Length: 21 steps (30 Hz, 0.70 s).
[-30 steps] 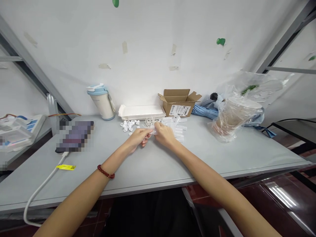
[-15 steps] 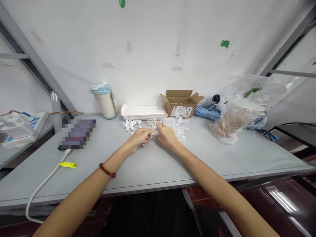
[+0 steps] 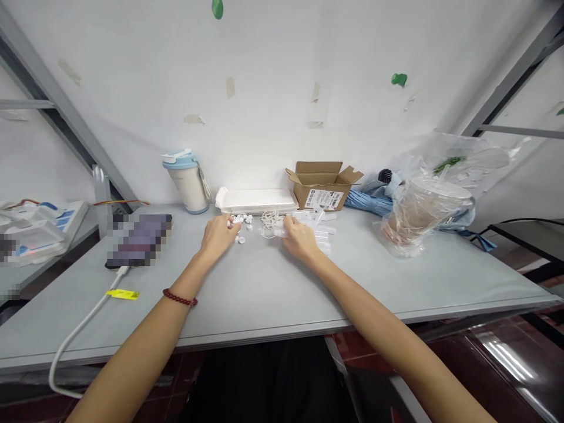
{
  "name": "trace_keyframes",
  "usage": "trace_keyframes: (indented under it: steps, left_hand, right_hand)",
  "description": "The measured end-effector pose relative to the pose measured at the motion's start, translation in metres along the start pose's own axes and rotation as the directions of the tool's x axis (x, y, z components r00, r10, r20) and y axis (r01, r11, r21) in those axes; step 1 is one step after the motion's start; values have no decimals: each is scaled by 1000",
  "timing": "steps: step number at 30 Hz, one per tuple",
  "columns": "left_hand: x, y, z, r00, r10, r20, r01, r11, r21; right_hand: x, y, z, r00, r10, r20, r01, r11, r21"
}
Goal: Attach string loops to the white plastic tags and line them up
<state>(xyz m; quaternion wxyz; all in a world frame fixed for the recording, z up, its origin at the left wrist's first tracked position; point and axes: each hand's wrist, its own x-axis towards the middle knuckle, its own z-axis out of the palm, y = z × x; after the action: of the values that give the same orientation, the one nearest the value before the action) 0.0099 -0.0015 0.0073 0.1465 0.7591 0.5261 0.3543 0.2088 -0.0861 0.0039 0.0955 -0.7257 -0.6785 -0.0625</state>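
Note:
My left hand [image 3: 217,239] is at the pile of small white caps [image 3: 248,220], its fingers closed around a white cap at the near left of the pile. My right hand [image 3: 301,241] is closed on a clear plastic tube [image 3: 279,231], whose end shows past the fingertips. Beside that end lies a tangle of thin white cord [image 3: 268,222]. More clear tubes [image 3: 322,236] lie on the table just right of my right hand, partly hidden by it.
Behind the small parts are a flat white tray [image 3: 259,201] and an open cardboard box [image 3: 324,188]. A tumbler [image 3: 187,185] and a phone [image 3: 141,239] with a white cable [image 3: 81,326] stand left. A bagged cup [image 3: 418,205] and blue cloth [image 3: 370,201] are right.
My left hand has moved left, away from my right hand, to the white caps. My right hand stays in nearly the same place, still holding the tube.

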Motion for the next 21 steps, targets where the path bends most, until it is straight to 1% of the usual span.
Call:
trace_keyframes:
  steps: [1, 3, 6, 9, 15, 21]
  left_hand:
    - [1, -4, 2, 1000, 31, 2, -31, 997, 76]
    - [2, -9, 8, 998, 58, 32, -63, 983, 171]
    - [4, -12, 14, 996, 67, 50, -77, 972, 224]
    - [5, -13, 17, 995, 72, 65, -84, 976, 202]
    - [4, -14, 17, 987, 132, 95, -144, 980, 139]
    - [4, -8, 12, 987, 131, 90, -137, 989, 62]
  right_hand:
    - [0, 0, 0, 1000, -4, -1, 4, 1000, 3]
    - [0, -1, 1, 1000, -9, -5, 9, 1000, 5]
    - [0, 0, 0, 1000, -11, -1, 11, 1000, 4]
    - [-1, -1, -1, 1000, -11, 11, 10, 1000, 6]
    - [0, -1, -1, 1000, -7, 23, 7, 1000, 2]
    - [0, 0, 1, 1000, -15, 13, 15, 1000, 3]
